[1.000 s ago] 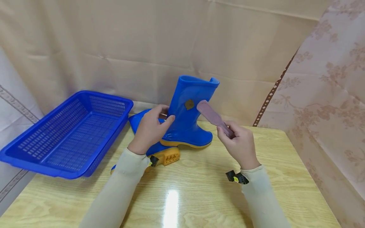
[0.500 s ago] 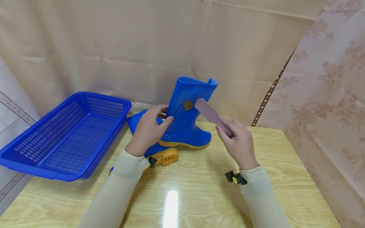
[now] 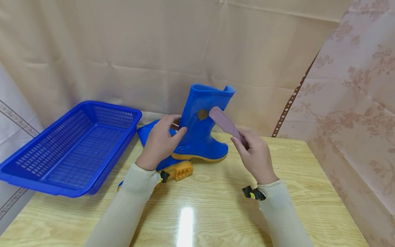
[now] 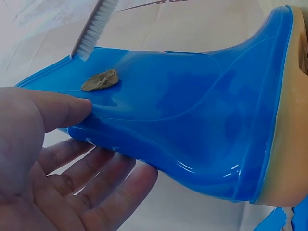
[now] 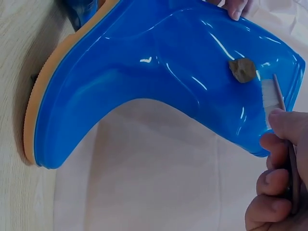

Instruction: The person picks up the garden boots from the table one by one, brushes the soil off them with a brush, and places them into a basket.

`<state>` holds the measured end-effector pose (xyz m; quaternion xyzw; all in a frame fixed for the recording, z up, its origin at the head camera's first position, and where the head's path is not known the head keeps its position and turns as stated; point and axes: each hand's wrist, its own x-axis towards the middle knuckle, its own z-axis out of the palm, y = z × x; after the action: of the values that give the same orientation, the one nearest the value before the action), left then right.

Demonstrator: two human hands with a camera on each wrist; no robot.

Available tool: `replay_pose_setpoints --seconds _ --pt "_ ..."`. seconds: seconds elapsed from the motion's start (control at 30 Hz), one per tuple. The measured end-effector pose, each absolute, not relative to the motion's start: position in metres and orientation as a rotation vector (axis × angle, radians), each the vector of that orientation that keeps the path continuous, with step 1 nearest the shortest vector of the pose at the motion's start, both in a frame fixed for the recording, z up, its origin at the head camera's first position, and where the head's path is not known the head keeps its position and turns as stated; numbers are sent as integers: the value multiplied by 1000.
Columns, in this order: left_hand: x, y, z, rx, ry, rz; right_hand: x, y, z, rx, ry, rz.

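Boot [image 3: 202, 127] upright on bench [image 3: 216, 212], glossy, likely slick, shaft soft. My left hand [image 3: 160, 142] steadies shaft, fingers loosely wrapped. Right hand [image 3: 254, 156] fingers clamped on brush [image 3: 226, 125], bristles beside mud spot [image 3: 202, 114].

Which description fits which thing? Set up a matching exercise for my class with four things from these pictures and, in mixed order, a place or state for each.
Things:
1. upright boot
2. brush
3. basket
4. brown lump

Descriptions:
a. stuck on the boot's shaft
b. held in the right hand
c. stands on the table, steadied by the left hand
d. at the table's left edge

Pairs: 1-c, 2-b, 3-d, 4-a
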<state>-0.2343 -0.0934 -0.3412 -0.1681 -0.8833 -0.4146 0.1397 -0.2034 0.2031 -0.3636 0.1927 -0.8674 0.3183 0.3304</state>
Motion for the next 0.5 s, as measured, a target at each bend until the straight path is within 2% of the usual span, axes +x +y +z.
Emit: replay_pose_setpoints --seconds 0.5 --pt "-231 -92 -340 -505 -2565 -1183 -203 202 -364 602 -2225 752"
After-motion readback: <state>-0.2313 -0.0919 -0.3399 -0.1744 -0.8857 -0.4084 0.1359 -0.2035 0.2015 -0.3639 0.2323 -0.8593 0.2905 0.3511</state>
